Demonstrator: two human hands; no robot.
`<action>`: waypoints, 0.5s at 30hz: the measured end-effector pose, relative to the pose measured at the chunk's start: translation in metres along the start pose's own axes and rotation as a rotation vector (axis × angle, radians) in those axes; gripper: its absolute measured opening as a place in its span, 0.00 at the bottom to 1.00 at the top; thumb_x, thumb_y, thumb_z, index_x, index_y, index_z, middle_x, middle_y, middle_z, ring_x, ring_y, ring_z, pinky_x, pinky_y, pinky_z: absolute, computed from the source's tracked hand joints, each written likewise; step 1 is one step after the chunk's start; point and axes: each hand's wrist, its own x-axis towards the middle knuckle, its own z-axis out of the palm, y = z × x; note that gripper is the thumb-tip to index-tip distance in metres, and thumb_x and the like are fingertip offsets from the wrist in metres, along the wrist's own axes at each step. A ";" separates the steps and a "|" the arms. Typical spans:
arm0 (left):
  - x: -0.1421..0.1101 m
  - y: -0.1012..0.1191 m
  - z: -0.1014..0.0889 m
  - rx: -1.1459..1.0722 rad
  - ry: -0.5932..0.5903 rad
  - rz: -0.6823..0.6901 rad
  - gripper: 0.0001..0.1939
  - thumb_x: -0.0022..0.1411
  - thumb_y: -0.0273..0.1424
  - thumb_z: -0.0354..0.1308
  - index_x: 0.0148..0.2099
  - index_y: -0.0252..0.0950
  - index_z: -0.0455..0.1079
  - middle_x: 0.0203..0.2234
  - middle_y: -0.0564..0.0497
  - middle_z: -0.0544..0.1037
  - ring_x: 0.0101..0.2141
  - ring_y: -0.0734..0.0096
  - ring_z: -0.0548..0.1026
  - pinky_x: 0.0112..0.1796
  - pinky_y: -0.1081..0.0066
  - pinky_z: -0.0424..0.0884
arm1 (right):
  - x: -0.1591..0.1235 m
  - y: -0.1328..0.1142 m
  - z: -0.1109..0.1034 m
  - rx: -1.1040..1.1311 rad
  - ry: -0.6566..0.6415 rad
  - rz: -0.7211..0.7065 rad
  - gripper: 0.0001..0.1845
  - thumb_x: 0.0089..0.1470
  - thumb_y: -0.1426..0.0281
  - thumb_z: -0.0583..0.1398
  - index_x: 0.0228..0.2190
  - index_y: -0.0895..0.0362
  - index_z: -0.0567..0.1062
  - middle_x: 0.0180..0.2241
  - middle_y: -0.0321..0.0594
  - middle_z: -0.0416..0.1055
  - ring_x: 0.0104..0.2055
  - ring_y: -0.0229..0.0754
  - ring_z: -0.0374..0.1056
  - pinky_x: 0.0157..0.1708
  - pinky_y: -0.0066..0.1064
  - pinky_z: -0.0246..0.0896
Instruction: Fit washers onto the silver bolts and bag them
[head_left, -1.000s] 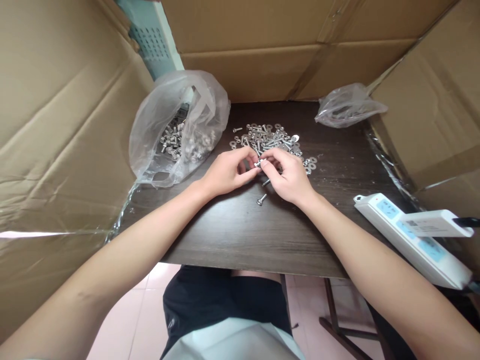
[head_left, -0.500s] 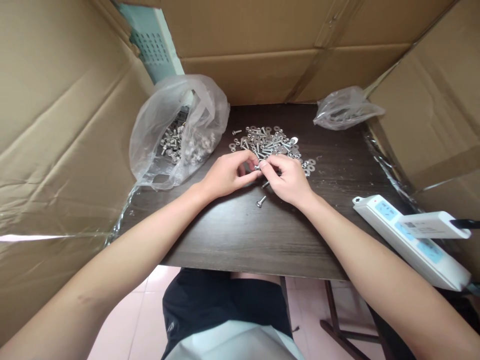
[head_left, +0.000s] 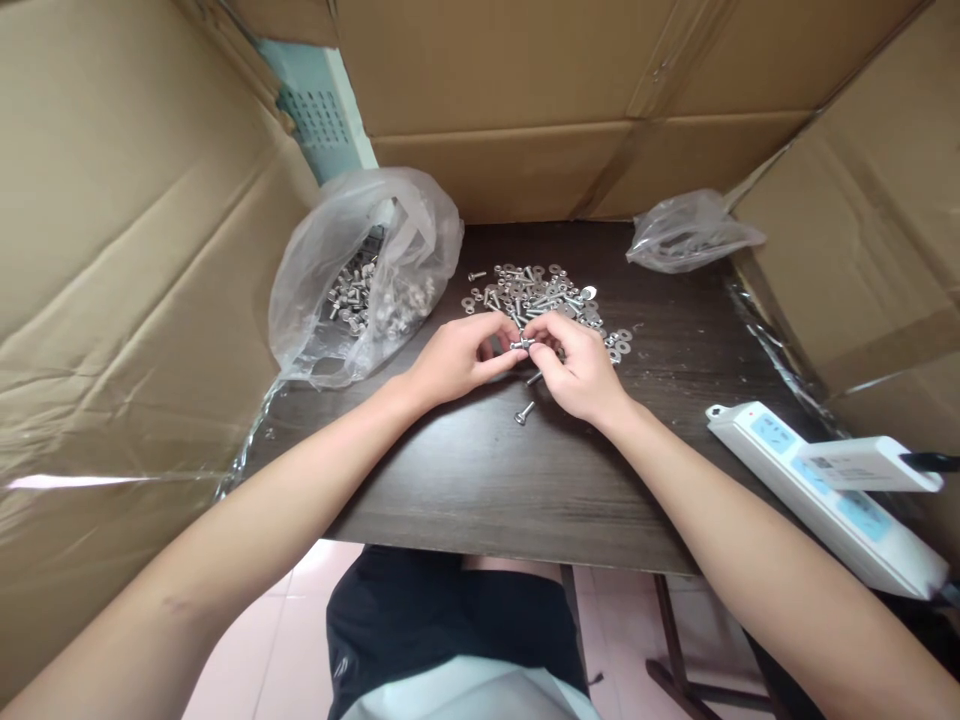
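Note:
Between my fingertips is a small silvery bolt (head_left: 523, 344), lying roughly crosswise. My left hand (head_left: 469, 355) pinches one end of it, and my right hand (head_left: 576, 362) grips the other end with thumb and fingers. A nut or washer seems to sit on its shank, too small to make out surely. Just beyond both hands spreads a pile of loose bolts, nuts and flat washers (head_left: 551, 292). Nearer to me, a single bolt (head_left: 524, 413) rests on the dark table (head_left: 480, 490). Another bolt (head_left: 534, 379) lies partly hidden beside my right hand.
A clear plastic bag (head_left: 300, 290) of metal hardware stands open at the left. A smaller plastic bag (head_left: 694, 232) lies at the back right. On the right is a white power strip (head_left: 787, 470) with a plugged-in adapter (head_left: 862, 465). Cardboard walls (head_left: 510, 80) enclose the table.
My fingertips have shifted on the bolt, and more of it now shows between them. The whole scene sits slightly lower in view. The pile looks the same.

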 end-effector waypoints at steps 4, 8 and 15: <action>0.000 0.001 -0.001 -0.002 -0.003 0.002 0.10 0.69 0.38 0.64 0.43 0.36 0.72 0.34 0.53 0.79 0.27 0.76 0.72 0.31 0.75 0.68 | 0.001 0.000 0.000 -0.003 -0.018 -0.003 0.03 0.57 0.71 0.57 0.33 0.54 0.71 0.30 0.37 0.71 0.32 0.43 0.67 0.34 0.35 0.61; 0.000 0.002 -0.002 -0.005 -0.005 -0.008 0.10 0.69 0.38 0.63 0.43 0.36 0.72 0.35 0.53 0.78 0.26 0.77 0.73 0.30 0.75 0.68 | 0.002 0.001 0.000 0.001 -0.027 -0.001 0.03 0.57 0.72 0.56 0.33 0.54 0.71 0.30 0.38 0.71 0.32 0.43 0.68 0.34 0.35 0.61; 0.000 0.002 -0.003 0.002 -0.012 -0.030 0.10 0.68 0.38 0.63 0.44 0.37 0.72 0.36 0.53 0.79 0.26 0.76 0.74 0.30 0.74 0.69 | 0.000 -0.001 0.001 -0.016 -0.049 0.049 0.03 0.63 0.70 0.55 0.35 0.54 0.70 0.32 0.39 0.73 0.33 0.44 0.68 0.34 0.36 0.61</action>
